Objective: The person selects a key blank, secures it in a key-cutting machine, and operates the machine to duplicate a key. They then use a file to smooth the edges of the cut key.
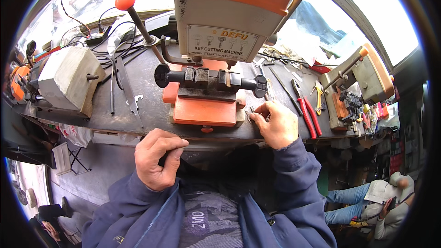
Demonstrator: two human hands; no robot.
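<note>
A few small metal pieces (249, 112) lie on the dark surface (149, 76), right at the tips of the right hand (279, 124), just beside the orange base (204, 111) of the middle machine (216, 23). Its thumb and index finger are bent close to each other over them; I cannot tell whether they are clamped on a piece or only touch it. The left hand (155, 161) is well apart from these pieces, in front of the surface's near edge, its thumb and index finger (174, 143) bent nearly together; whether anything is between them cannot be told.

A whitish plastic bag (76, 134) hangs below the surface on the left, its contents unclear.

Three machines stand in view: the middle one, a grey one (69, 80) on the left and a beige one (360, 80) on the right. The middle one has two red-knobbed levers (141, 25) and two round black knobs (260, 86). One pair of red-handled pliers (306, 115) and one slim dark rod (285, 92) lie right of the right hand.
</note>
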